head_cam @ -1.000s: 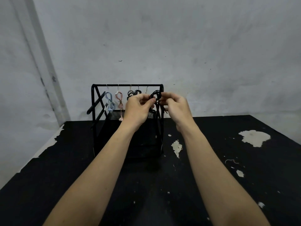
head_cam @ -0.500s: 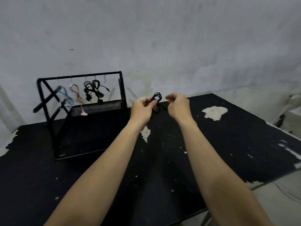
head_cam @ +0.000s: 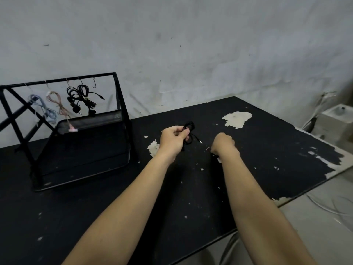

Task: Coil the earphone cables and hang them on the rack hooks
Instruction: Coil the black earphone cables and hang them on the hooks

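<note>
Your left hand (head_cam: 172,138) pinches a coiled black earphone cable (head_cam: 188,131) between thumb and curled fingers, holding it just above the black table (head_cam: 267,150); thin glossy loops stick up past the thumb and a slim metal jack plug (head_cam: 199,141) trails out to the right. Your right hand (head_cam: 223,145) is lower, knuckles up and fingers curled under at the tabletop; you cannot tell whether it grips anything, though a small pinkish wire (head_cam: 207,148) shows just beside it. The table's matte black paint is chipped, baring pale patches. Well to the left stands the black metal wire rack (head_cam: 118,96), angular, with a mesh tray. From its top bar's thin hooks hang a blue cable (head_cam: 41,107), a pink cable (head_cam: 59,104) and two black cable bundles (head_cam: 82,98); the rightmost hook (head_cam: 94,83) is bare.
</note>
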The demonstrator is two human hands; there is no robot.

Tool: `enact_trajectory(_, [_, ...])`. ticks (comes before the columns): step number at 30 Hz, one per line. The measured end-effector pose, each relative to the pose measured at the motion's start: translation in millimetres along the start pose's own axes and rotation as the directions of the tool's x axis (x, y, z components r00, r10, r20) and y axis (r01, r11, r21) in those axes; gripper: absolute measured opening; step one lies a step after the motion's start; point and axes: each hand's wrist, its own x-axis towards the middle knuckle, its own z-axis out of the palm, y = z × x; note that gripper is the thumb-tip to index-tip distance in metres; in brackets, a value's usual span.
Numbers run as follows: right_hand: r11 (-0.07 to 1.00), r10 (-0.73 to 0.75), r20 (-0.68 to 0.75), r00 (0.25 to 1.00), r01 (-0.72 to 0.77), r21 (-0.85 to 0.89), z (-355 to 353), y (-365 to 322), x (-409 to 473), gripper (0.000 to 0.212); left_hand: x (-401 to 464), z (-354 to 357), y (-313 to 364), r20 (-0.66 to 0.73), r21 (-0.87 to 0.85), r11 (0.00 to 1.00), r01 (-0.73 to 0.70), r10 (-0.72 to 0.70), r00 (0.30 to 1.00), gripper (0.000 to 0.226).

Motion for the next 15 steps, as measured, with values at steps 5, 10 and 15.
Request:
enact_trajectory(5, [0.993,-0.045,-0.054,0.998,0.05,0.106,1.8,-9.5,3.4,0.042,2.9,-14.0,1.8,-0.029,-0.007,1.0,0.0,0.0,1.0,0.009])
enact_trajectory(10, [0.834,-0.317,-0.17,0.933,0.359,0.418,-6.1,-42.4,-13.5,0.006,4.7,-46.9,9.3,-0.091,-0.094,0.995,-0.011,0.003,0.996,0.007])
enact_trajectory(15, [0.588,-0.547,-0.349,0.761,0.646,0.487,-19.1,-103.6,-49.0,0.003,1.4,-96.3,24.0,-0.184,-0.137,0.988,-0.07,0.044,0.982,0.009])
